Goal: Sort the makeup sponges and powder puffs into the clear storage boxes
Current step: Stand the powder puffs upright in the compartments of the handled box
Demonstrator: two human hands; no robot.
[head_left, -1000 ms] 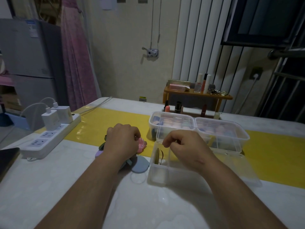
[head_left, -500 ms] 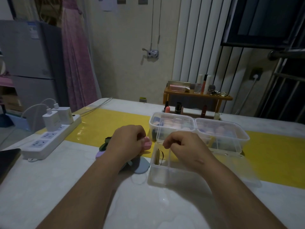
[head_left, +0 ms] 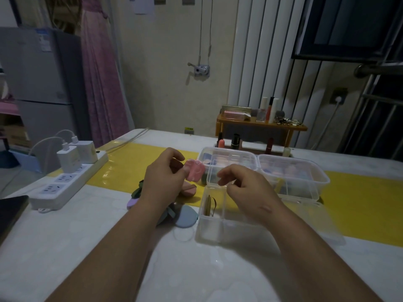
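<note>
My left hand holds a round pink powder puff lifted off the table, just left of the boxes. My right hand hovers over the near clear storage box, fingers loosely curled, nothing visibly in them. That box holds a tan puff standing on edge. Beneath my left hand lies a pile: a peach puff, a blue puff, a purple one, a dark green one. Behind, two clear boxes hold several pastel sponges.
A white power strip with two chargers lies at the left. A dark device sits at the left edge. Lipsticks stand behind the boxes, beyond them a small wooden shelf with cosmetics. A yellow runner crosses the table.
My left hand has lifted the pink puff out of the pile and moved it up and right toward the boxes. My right hand has opened slightly over the near box.
</note>
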